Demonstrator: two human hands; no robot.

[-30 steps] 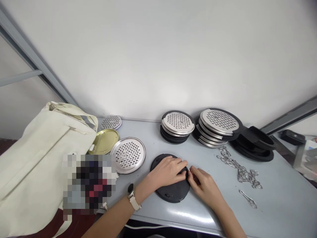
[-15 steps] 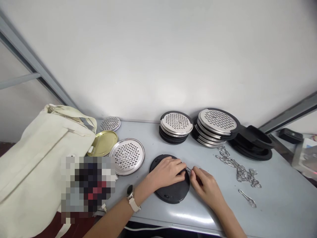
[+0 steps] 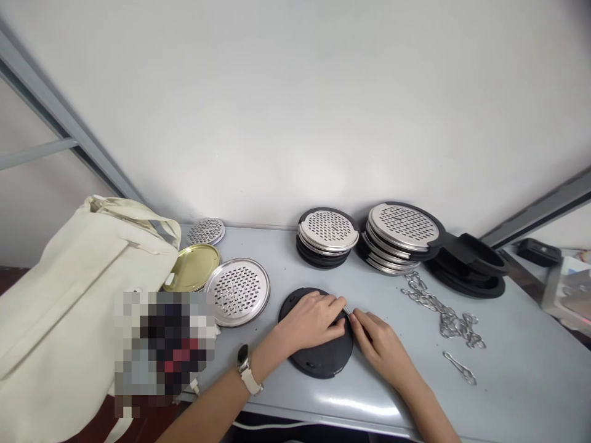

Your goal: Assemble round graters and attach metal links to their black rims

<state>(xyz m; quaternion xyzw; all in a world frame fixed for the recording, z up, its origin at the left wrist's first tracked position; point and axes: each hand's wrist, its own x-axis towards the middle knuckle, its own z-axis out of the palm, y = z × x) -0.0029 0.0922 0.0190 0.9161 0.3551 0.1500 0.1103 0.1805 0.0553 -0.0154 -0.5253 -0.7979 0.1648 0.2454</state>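
Note:
A round black plastic disc [image 3: 323,362] lies flat on the grey table before me. My left hand [image 3: 314,320] rests across its top, thumb and fingers closed at its right edge. My right hand [image 3: 379,339] pinches a small metal wire clip [image 3: 348,311] at that same edge, close to the left fingertips. Only a short shiny piece of the clip shows; the fingers cover the rest. Farther right lies a single loose wire clip [image 3: 460,368], below a heap of similar wire clips [image 3: 455,323].
Behind the disc stand a smaller stack [image 3: 329,231] and a taller stack [image 3: 404,227] of round grater plates with black rims. Black bowl-shaped parts [image 3: 471,264] sit right. To the left are a loose grater plate [image 3: 237,292], gold lid [image 3: 194,267] and cream bag [image 3: 78,295].
My right fingertips have shifted slightly up and left, towards my left fingers. More of the metal clip shows between the hands. The disc has stayed in place.

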